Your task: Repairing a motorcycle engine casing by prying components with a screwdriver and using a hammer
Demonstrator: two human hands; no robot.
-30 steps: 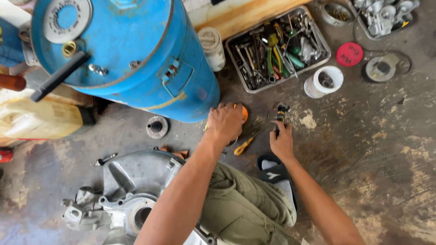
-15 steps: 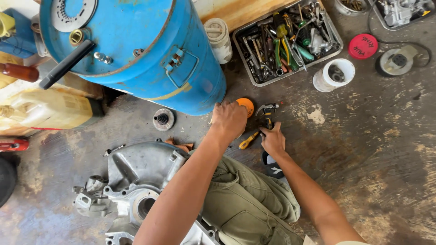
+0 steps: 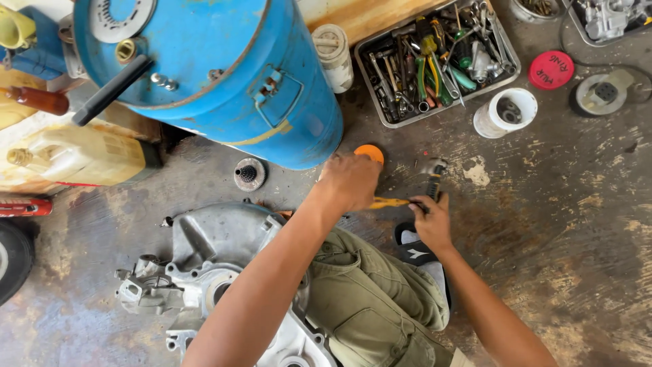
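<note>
Head view, what's leftmost?
— Grey cast-metal engine casing (image 3: 204, 265) on the concrete floor (image 3: 564, 224), then the left hand (image 3: 350, 181) clenched on a yellow-handled screwdriver (image 3: 388, 202).
— Further right?
— Right hand (image 3: 430, 221) gripping its tip end, beside a small wrench (image 3: 433, 178)

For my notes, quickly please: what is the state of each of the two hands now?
Left hand: curled closed over the floor, beside the yellow-handled screwdriver; what it holds cannot be told.
Right hand: closed on the grey metal adjustable wrench.

The left hand (image 3: 350, 182) hides most of the orange disc (image 3: 370, 153).
</note>
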